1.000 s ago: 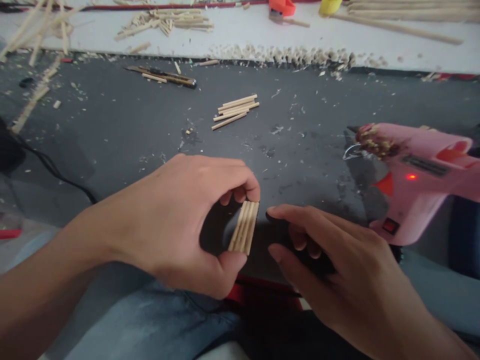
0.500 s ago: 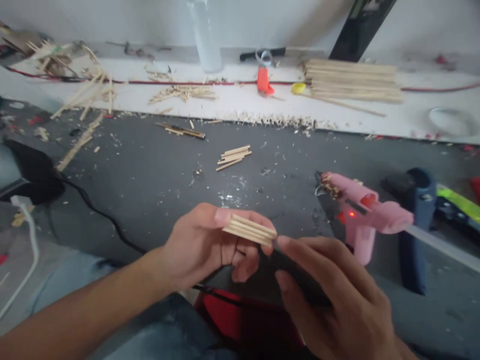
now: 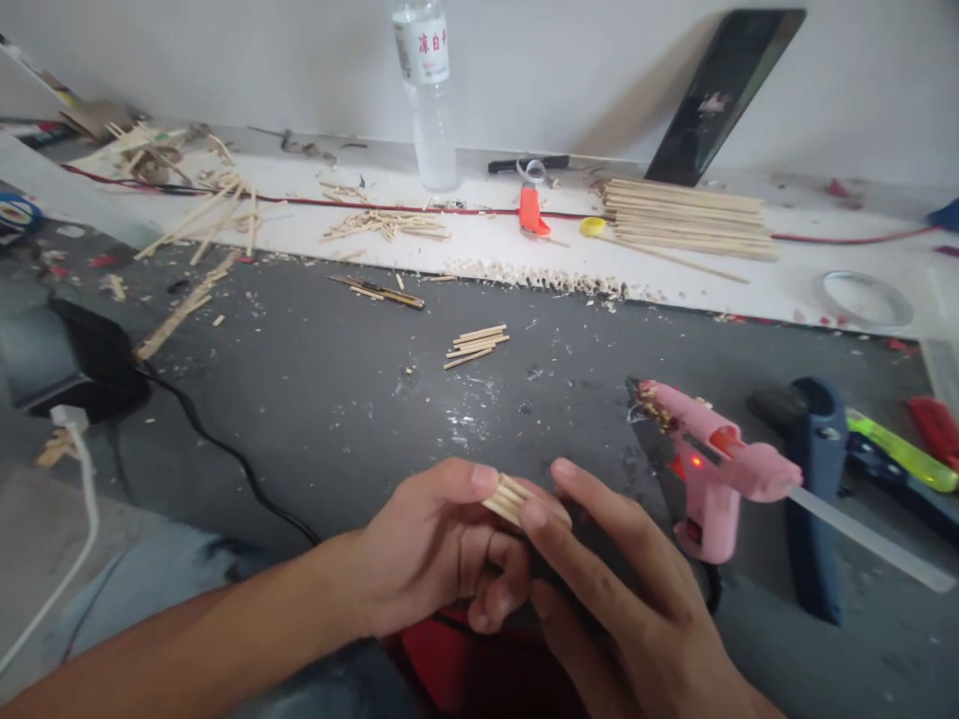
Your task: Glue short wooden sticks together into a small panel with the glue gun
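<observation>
My left hand [image 3: 427,554] grips a small row of short wooden sticks [image 3: 506,501] laid side by side, the thumb on top and the fingers beneath. Over the right end of the row comes my right hand [image 3: 644,589], its fingers apart and stretched out. One fingertip rests on the sticks, and part of the row is hidden behind it. Beyond both hands, several loose short sticks [image 3: 478,344] lie on the dark grey table [image 3: 322,399]. A pink hot glue gun [image 3: 711,459], its red light on and a clear glue stick in its back, lies to the right.
Blue-handled tool [image 3: 816,499] and a yellow-green cutter [image 3: 903,449] lie at right. Along the white ledge [image 3: 285,235] are long sticks [image 3: 689,218], cut pieces [image 3: 386,224], an orange item [image 3: 531,210] and a bottle [image 3: 427,100]. A black adapter [image 3: 90,359] with cables stands at left.
My right hand has moved from the end of the stick row onto it, a fingertip now covering part. The view has tilted up, showing more of the bottle and wall.
</observation>
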The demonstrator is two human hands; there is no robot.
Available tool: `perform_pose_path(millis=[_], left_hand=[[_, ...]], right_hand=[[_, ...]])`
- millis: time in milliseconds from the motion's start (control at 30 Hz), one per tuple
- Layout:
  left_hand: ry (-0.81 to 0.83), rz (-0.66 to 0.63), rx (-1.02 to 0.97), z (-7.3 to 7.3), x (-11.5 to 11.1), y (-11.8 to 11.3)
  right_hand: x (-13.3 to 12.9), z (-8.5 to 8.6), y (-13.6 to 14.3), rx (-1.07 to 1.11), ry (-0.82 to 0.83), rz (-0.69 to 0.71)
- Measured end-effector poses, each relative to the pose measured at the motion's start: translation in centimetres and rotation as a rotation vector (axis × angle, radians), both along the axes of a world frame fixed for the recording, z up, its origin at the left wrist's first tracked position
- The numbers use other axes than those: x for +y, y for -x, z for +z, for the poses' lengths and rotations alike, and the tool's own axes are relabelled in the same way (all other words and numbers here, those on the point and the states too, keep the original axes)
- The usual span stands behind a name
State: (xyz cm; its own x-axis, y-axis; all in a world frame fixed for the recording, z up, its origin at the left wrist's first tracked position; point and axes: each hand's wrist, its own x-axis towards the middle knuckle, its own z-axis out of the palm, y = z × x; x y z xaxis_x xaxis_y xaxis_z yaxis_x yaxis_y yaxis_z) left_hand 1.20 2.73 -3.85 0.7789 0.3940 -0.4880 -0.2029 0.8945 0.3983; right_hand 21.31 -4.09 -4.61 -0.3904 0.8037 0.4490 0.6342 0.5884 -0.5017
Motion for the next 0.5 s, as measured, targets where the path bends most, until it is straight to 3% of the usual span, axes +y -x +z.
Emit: perform_pose_path(millis=[133,267,500], left_hand=[[-0.002,-0.070,0.063,0.1,-0.2,0.0],[-0.082,-0.203,0.086,0.5,-0.5,-0.1],[-0.311,-0.252,0.148,1.5,-0.5,-0.1]], right_hand=[[0.0,0.7,0.3,0.035,0.033,-0.006],[0.3,1.7,0.5,0.231,0.094,-0.015],[-0.4,1.6,0.7,0.456,0.425,-0.035]])
